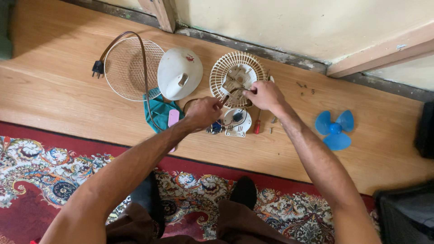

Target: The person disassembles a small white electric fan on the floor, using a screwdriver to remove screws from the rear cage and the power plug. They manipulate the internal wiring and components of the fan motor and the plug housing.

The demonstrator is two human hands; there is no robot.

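The rear fan grille (pixel 238 72), a round cream plastic cage with a motor mount plate at its centre, lies flat on the wooden floor (pixel 54 86) just past the fingertips of both hands, and the work in hand looks like disassembly or wiring at that mount. The right hand (pixel 264 95) pinches something small and dark at the grille's near rim; what exactly it grips is too small to tell. The left hand (pixel 203 112) is curled closed around a thin tool or wire end pointing toward the same spot. As a judgement, the next move calls for a steady, fine grip at the joint between the two hands. Just beneath the fingers, toward the person, sits a white motor housing (pixel 237 123) with loose wires, and a red screwdriver (pixel 257 126) beside it. A few loose screws (pixel 306 87) lie beyond the right hand. A blue fan blade (pixel 334 129) lies well apart to the right; a white dome cover (pixel 180 73), a wire front grille (pixel 131 68), a teal cloth (pixel 159 113) and a black plug (pixel 97 68) lie left of the left hand.
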